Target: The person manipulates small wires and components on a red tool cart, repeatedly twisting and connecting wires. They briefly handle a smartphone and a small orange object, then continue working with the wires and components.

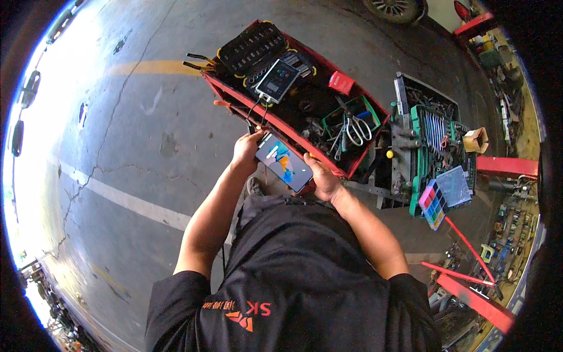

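Between my two hands is a tablet (284, 162) with a lit screen showing a blue and orange picture, held in front of my waist. My left hand (247, 151) grips its left end, thumb near the upper corner. The right hand (324, 179) is closed round the opposite end, thumb along the edge. Just beyond the tablet, a boxy handheld device with a dark panel (278, 81) rests on the red tool cart (234, 92). Dark cables (253, 111) hang from that device toward my left hand; where they end is hidden.
The cart also bears a socket set case (252, 48), a red box (341, 83) and a green tray (375, 120) with scissors (356, 129). At right stand a wrench set in a green case (417, 126) and a colourful compartment box (433, 205). A car wheel (392, 7) shows at the top.
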`<state>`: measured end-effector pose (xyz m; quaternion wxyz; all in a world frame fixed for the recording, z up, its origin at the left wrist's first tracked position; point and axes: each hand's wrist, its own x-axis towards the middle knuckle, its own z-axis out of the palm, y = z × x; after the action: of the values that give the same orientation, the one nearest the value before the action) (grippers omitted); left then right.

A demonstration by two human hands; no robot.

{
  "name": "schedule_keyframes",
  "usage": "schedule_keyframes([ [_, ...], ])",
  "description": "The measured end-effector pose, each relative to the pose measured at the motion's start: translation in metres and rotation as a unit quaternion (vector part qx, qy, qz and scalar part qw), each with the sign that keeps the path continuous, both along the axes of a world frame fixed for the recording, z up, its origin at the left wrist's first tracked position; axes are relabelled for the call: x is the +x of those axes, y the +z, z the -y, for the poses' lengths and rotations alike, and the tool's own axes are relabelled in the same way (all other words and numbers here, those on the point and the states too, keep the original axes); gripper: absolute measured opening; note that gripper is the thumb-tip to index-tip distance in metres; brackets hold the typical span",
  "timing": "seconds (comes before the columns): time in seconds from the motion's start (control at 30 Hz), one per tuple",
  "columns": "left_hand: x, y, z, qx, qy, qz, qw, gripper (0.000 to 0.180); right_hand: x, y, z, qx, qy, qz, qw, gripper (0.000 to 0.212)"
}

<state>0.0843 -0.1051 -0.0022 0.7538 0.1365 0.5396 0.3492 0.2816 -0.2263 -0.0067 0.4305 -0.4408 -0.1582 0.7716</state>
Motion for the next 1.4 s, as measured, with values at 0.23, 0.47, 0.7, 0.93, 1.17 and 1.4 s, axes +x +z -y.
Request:
schedule_keyframes([
  [0.23, 0.0, -0.006, 0.004, -0.033, 0.004, 0.069, 0.997, 0.023, -0.003, 0.02, 0.003, 0.036, -0.059, 0.038, 0.997, 0.044],
  [0.47, 0.004, 0.004, 0.004, -0.037, 0.018, 0.062, 0.997, 0.026, 0.006, 0.015, 0.007, -0.003, -0.008, -0.015, 1.0, 0.049],
  [0.7, 0.004, -0.004, 0.004, -0.028, 0.025, 0.069, 0.997, 0.027, 0.006, 0.031, 0.008, 0.004, 0.017, 0.021, 1.0, 0.047],
  [0.93, 0.004, -0.003, 0.005, -0.039, 0.024, 0.051, 0.998, 0.028, 0.012, 0.004, 0.009, 0.02, 0.021, -0.031, 0.999, 0.049],
  [1.17, 0.001, -0.007, 0.007, -0.03, 0.003, 0.082, 0.996, 0.023, -0.004, 0.045, 0.006, -0.012, -0.017, 0.008, 1.0, 0.069],
  [1.4, -0.002, -0.013, 0.01, -0.048, -0.01, 0.076, 0.996, 0.013, 0.012, 0.001, 0.021, -0.031, -0.04, -0.072, 0.996, 0.076],
])
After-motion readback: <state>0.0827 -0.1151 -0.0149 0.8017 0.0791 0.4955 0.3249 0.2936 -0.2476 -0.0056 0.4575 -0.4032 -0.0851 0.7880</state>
